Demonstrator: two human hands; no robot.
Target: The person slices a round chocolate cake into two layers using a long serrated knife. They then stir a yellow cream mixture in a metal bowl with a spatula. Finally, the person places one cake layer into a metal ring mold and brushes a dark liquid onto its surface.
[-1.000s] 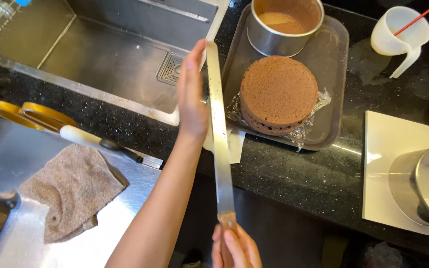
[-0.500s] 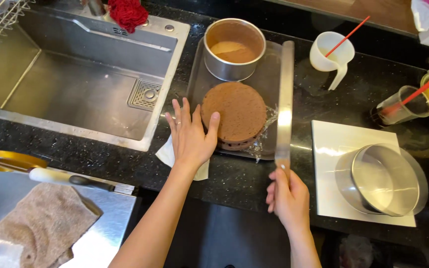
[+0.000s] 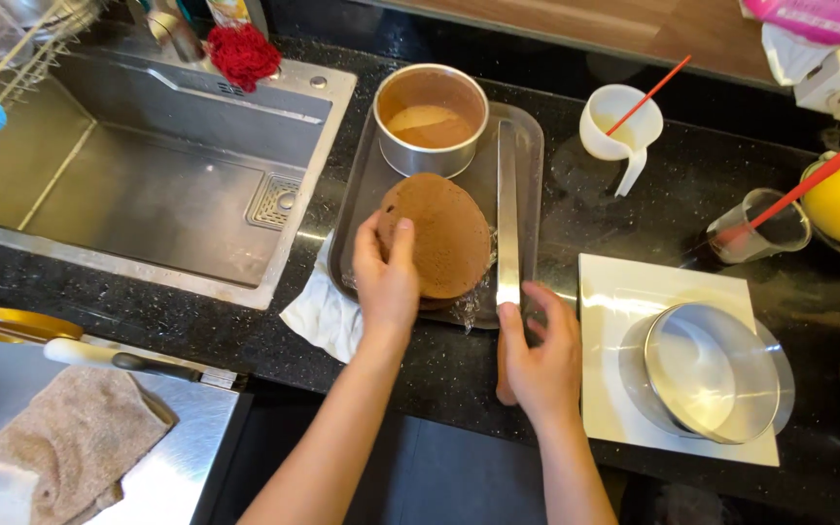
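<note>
Right hand [image 3: 540, 352], knife [image 3: 507, 209] pointing away

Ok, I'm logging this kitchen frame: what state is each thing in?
Left hand: resting on the cake's edge.
Right hand: gripping the knife handle.
Brown cake: whole, on plastic wrap in the tray.
Long knife: lying beside the cake.
Round tin: upright, lined.
Ring mould: on white board.
</note>
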